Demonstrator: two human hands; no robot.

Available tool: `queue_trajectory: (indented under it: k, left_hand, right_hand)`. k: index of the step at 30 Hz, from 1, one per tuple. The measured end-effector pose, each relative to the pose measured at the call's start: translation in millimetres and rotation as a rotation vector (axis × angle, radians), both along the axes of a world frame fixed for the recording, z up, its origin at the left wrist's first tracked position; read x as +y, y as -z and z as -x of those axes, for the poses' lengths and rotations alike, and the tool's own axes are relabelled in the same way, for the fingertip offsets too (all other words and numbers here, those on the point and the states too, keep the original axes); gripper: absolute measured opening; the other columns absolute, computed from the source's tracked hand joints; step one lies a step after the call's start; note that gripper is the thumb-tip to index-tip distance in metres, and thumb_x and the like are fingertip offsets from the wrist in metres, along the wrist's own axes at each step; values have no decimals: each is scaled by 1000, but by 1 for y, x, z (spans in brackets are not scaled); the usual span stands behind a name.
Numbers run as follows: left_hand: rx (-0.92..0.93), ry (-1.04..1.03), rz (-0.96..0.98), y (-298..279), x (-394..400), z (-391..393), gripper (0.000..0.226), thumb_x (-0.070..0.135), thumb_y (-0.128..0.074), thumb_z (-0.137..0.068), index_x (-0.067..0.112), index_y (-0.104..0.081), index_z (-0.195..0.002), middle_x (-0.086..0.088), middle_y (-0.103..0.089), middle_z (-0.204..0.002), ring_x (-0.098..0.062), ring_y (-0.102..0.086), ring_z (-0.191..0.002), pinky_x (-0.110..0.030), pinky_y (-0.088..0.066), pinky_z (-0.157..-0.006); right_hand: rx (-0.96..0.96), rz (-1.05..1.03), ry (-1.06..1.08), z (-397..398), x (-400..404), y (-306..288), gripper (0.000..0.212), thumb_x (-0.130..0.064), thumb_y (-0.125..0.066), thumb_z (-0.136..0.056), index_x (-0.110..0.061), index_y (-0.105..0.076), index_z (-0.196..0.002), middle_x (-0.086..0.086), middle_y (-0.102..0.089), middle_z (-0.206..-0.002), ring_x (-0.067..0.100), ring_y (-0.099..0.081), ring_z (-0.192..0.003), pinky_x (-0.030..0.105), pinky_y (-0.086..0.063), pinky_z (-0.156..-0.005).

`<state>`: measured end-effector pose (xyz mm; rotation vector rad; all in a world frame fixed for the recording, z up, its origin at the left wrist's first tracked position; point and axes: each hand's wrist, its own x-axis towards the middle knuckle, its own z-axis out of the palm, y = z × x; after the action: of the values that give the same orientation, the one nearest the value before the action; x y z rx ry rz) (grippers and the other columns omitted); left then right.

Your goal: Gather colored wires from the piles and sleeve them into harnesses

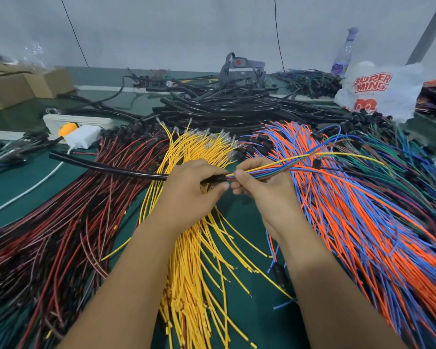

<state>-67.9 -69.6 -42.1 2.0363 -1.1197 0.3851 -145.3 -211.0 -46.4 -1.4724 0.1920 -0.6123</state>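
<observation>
Left hand is curled round the near end of a long black flexible sleeve tube, its mouth pointing right. Right hand pinches a thin mixed bundle of yellow, blue, green and orange wires just short of their tips, which meet the tube mouth; whether they have entered it cannot be told. The tube lies leftward across the heap of red and dark-red wires; the bundle trails right over the orange-and-blue wire pile. The yellow wire pile lies below both hands on the green table mat.

Judgement: keep tips flush, pinch close to the mouth, feed in short strokes, hold tube straight so no strand buckles.
</observation>
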Motion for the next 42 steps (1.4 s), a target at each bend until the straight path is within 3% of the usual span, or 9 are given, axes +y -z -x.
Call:
queue_trajectory:
  k: [6,11,16,22,26,30,33,35,42]
  left_hand:
    - [18,36,6,1,-2,0,25,22,-71,-84,17,-71,-109,8,-64,-89,-11,-56,-87,-33,-47,-79]
    - [79,50,-46,3,-3,-2,26,32,-58,-89,20,-70,-109,11,-63,-90,-11,-57,-87,-39,-49,-76]
    - [117,15,-39,3,-3,-3,18,27,-57,-94,21,-69,-107,10,-64,-93,-13,-57,-89,-42,-50,-78]
    - [102,14,-33,1,-2,2,24,36,-57,-87,20,-70,-101,9,-63,-88,-11,-55,-84,-38,-49,-73]
    - [59,8,-41,1,-1,2,15,28,-59,-93,18,-69,-99,8,-63,-85,-12,-54,-81,-39,-48,-72]
    - [11,-44,-52,2,3,-3,16,26,-55,-96,15,-67,-92,5,-61,-78,-18,-54,-75,-38,-43,-66]
    - [-21,-93,-93,2,5,-7,17,30,-53,-96,20,-66,-93,11,-54,-74,-13,-49,-71,-31,-31,-61]
    - [-24,-107,-103,3,5,-8,17,32,-52,-96,22,-67,-97,14,-55,-77,-12,-49,-74,-28,-32,-60]
    - [-62,-107,-80,1,3,-8,22,28,-62,-91,18,-68,-110,11,-57,-91,-13,-50,-92,-33,-42,-78]
  right_hand:
    - [3,-73,81,-4,1,2,18,1,-68,-86,-14,-69,-76,2,-69,-64,14,-69,-63,21,-54,-60]
    - [-31,-86,61,1,-1,1,14,0,-71,-83,-13,-71,-79,6,-70,-67,18,-70,-66,23,-55,-63]
    - [-63,-284,-1,2,0,-3,6,-7,-66,-89,-1,-66,-87,10,-71,-73,21,-70,-65,25,-56,-62]
    - [-5,-142,21,-1,4,0,7,-7,-63,-92,-7,-68,-87,12,-71,-76,20,-71,-69,23,-55,-64]
    - [35,-120,8,-1,4,0,8,-9,-65,-91,-11,-69,-85,4,-71,-71,15,-69,-66,24,-54,-65]
    - [-42,-322,-28,0,3,-7,12,-7,-63,-91,-12,-68,-81,3,-65,-71,14,-65,-61,22,-53,-59]
    - [-121,-450,19,2,-2,-10,11,-5,-60,-92,-11,-64,-84,4,-64,-71,13,-63,-58,21,-53,-57]
    - [-152,-473,72,3,-4,-10,13,-3,-59,-92,-9,-64,-82,6,-63,-72,14,-63,-57,21,-53,-57]
    - [-211,-431,94,5,-4,-7,13,4,-58,-91,-5,-64,-83,0,-67,-67,15,-64,-59,20,-54,-62]
